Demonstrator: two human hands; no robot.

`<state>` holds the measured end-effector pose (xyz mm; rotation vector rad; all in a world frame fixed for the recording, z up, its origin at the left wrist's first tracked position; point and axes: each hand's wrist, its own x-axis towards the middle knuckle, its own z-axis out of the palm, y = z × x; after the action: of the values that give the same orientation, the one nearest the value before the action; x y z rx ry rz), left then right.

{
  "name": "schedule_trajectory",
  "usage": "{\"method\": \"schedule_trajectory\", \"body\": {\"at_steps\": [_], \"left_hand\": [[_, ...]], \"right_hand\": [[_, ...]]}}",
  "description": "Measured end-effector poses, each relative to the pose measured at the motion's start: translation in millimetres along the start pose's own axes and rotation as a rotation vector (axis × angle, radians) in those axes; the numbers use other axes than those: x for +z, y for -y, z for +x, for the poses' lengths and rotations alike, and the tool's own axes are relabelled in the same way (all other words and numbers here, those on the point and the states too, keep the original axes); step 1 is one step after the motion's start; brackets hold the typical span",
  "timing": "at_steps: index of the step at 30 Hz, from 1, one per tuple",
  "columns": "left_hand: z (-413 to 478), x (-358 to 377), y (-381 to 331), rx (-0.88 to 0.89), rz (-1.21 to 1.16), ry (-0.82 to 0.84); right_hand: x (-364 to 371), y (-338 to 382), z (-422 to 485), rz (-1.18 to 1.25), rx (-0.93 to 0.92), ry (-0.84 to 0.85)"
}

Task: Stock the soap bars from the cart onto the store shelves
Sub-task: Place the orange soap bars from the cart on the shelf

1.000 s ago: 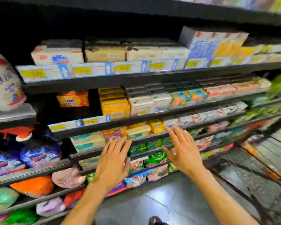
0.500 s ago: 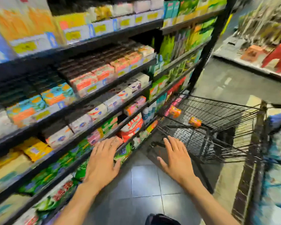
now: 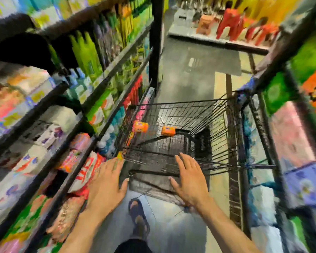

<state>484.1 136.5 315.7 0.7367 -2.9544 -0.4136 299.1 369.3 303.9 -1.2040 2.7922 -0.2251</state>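
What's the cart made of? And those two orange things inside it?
The cart looks like dark metal wire: thin bars crossing in a see-through grid. The two orange soap bars seem wrapped in printed paper or plastic; blur leaves that open.

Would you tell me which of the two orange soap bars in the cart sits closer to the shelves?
The left bar, by the shelf-side wall of the cart; the other bar lies nearer the basket's middle.

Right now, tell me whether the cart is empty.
Not empty: an orange soap bar and a second bar lie inside the wire cart.
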Motion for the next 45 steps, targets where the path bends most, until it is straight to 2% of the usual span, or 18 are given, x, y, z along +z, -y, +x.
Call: {"method": "schedule_trajectory", "body": {"at_steps": [10, 16, 22, 28, 35, 39, 41, 45], "left_hand": [[224, 30, 14, 0.189, 0.016, 0.183], [316, 59, 20, 0.184, 0.02, 0.282], [406, 120, 28, 0.137, 0.051, 0.403], [478, 201, 47, 0.031, 0.066, 0.518], [541, 307, 85, -0.157, 0.001, 0.528], [544, 358, 119, -0.23, 0.039, 0.602], [547, 369, 122, -0.284, 0.048, 0.66], [561, 384, 123, -0.18, 0.149, 0.54]], "right_hand": [[19, -50, 151, 0.018, 0.219, 0.069], [46, -80, 225, 0.075, 0.279, 0.163], [108, -128, 314, 0.14, 0.294, 0.283], [190, -179, 395, 0.181, 0.251, 0.507], [291, -216, 473, 0.245, 0.2, 0.669], [342, -224, 493, 0.261, 0.164, 0.586], [359, -227, 499, 0.238, 0.18, 0.611], [370, -233, 509, 0.217, 0.185, 0.492]]}}
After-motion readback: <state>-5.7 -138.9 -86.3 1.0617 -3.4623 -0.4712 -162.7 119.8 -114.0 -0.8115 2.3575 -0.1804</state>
